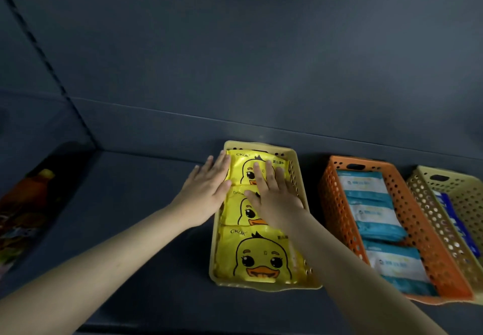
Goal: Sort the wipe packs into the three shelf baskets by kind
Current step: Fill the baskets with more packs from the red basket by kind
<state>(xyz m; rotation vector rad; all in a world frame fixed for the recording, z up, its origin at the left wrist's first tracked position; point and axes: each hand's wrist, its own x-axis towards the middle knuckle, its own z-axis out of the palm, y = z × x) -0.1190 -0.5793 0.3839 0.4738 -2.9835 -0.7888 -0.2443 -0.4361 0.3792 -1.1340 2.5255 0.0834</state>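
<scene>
A pale yellow basket (pixel 295 167) on the dark shelf holds three yellow duck-print wipe packs (pixel 261 253) in a row. My left hand (pixel 206 188) lies flat with straight fingers against the basket's left rim, touching the far pack. My right hand (pixel 271 193) presses flat on the far and middle packs. To the right, an orange basket (pixel 332 199) holds three teal-and-white wipe packs (pixel 371 212). A beige basket (pixel 460 193) at the far right holds blue-and-white packs (pixel 452 217), partly cut off by the frame edge.
The three baskets stand side by side against the shelf's back wall (pixel 235 125). Bare dark shelf surface (pixel 130 204) stretches left of the yellow basket. A blurred reddish-orange object (pixel 28 204) lies at the far left by the side wall.
</scene>
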